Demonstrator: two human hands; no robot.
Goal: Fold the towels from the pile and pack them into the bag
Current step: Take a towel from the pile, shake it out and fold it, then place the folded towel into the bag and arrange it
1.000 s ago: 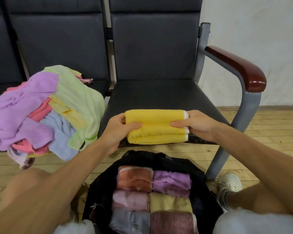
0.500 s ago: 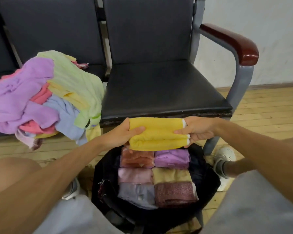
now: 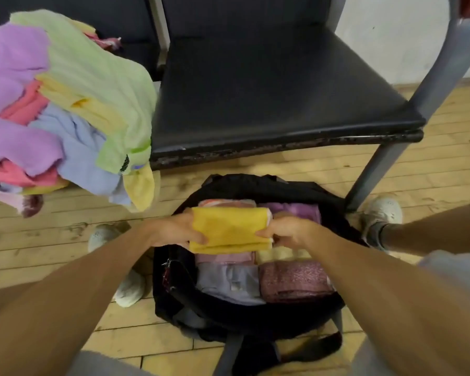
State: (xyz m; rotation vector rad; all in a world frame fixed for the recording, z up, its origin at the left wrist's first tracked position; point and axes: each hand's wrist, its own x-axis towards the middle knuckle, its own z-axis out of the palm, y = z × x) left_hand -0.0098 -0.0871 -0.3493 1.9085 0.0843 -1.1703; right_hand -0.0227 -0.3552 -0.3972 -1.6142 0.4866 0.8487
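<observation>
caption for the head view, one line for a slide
Left hand and right hand hold a folded yellow towel over the open black bag of packed towels, unfolded pile at left.

Yellow towel (image 3: 229, 230), black bag (image 3: 255, 318), black chair seat (image 3: 269, 99).

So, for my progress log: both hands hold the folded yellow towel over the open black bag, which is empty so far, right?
Not empty. The head view shows the left hand and right hand holding the yellow towel over the black bag, but folded towels already lie packed inside it.
</observation>
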